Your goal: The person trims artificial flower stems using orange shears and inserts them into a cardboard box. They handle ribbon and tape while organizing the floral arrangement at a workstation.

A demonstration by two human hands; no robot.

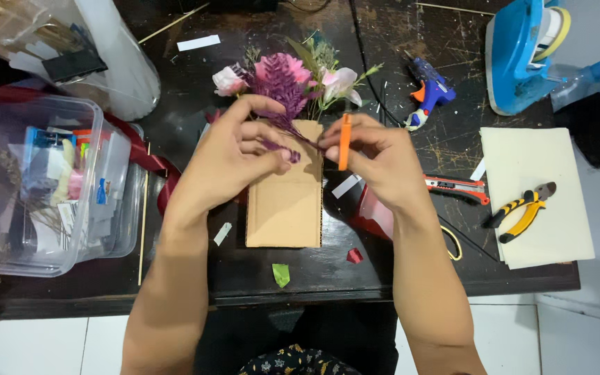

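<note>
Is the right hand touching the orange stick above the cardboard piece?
Touching. The head view shows the right hand pinching the orange stick between its fingertips, no gap visible, above the cardboard piece.

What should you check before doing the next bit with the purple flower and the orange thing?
1. Left hand holds the purple sprig by its stem: ok.
2. Right hand grips the orange stick: ok.
3. Cardboard piece lies flat under the flowers: ok.
4. Pink flowers sit at the cardboard's top edge: ok.
5. Stems already fastened to the cardboard: cannot tell.
6. Glue gun lies away from both hands: ok.
</note>
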